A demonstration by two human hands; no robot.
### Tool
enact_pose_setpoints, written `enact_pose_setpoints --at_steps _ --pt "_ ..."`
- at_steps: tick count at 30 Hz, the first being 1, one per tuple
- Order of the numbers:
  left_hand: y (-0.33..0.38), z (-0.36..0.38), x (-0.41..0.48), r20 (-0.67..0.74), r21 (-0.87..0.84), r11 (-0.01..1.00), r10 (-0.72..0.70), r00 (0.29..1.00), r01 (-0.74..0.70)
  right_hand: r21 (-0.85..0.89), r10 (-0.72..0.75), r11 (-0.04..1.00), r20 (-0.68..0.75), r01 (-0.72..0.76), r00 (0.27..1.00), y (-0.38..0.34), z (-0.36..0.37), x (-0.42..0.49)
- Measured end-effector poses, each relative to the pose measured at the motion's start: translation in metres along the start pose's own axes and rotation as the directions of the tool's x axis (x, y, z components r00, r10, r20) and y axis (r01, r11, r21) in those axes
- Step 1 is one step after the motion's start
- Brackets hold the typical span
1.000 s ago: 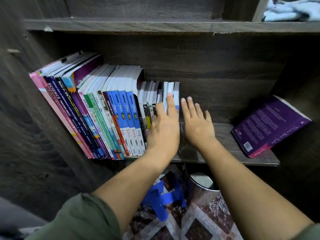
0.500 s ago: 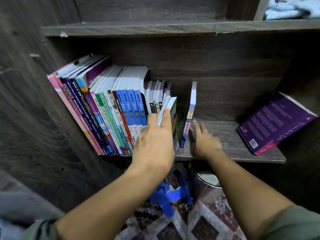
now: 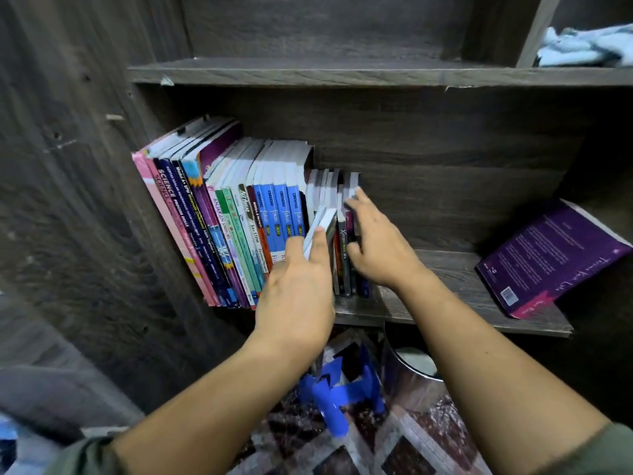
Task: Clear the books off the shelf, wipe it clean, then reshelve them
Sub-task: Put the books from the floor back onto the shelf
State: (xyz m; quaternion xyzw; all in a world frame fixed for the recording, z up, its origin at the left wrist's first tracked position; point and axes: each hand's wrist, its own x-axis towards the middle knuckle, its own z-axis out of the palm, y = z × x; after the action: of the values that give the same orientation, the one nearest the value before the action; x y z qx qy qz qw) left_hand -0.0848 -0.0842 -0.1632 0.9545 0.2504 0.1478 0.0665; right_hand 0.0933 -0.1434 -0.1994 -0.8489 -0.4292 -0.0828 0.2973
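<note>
Head view: my left hand [image 3: 294, 296] pinches a thin book [image 3: 322, 222], tilted, while my right hand [image 3: 383, 248] lies spread flat against the end of the row of books [image 3: 239, 214]. That row leans at the shelf's [image 3: 445, 279] left, and a purple book [image 3: 551, 255] is propped well apart on the right. With the cloth [image 3: 579, 46] parked above, I judge the wiping done and reshelving nearly finished.

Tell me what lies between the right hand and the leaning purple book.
Nothing: in the head view, only bare dark wooden shelf board separates the right hand from the leaning purple paperback book.
</note>
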Motion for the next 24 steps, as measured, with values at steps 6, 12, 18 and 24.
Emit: enact_pose_setpoints --at_steps 6,12,18,24 --pt "-0.005 0.007 0.005 -0.009 0.017 1.0 0.009 1.0 -0.009 -0.235 -0.017 0.972 0.065 0.032 0.998 -0.005 0.004 0.002" --pt "-0.006 0.006 0.007 -0.011 0.018 1.0 0.019 1.0 -0.019 -0.159 -0.044 0.987 -0.055 0.035 0.997 -0.017 0.01 0.005" --pt "-0.005 0.005 0.006 0.001 0.02 1.0 0.0 1.0 0.0 -0.266 -0.069 0.961 0.021 0.073 0.997 -0.01 0.023 0.013" --pt "-0.003 0.002 0.004 0.022 0.021 0.999 -0.027 0.999 0.027 -0.235 -0.019 0.972 0.029 0.026 0.999 -0.021 0.016 0.011"
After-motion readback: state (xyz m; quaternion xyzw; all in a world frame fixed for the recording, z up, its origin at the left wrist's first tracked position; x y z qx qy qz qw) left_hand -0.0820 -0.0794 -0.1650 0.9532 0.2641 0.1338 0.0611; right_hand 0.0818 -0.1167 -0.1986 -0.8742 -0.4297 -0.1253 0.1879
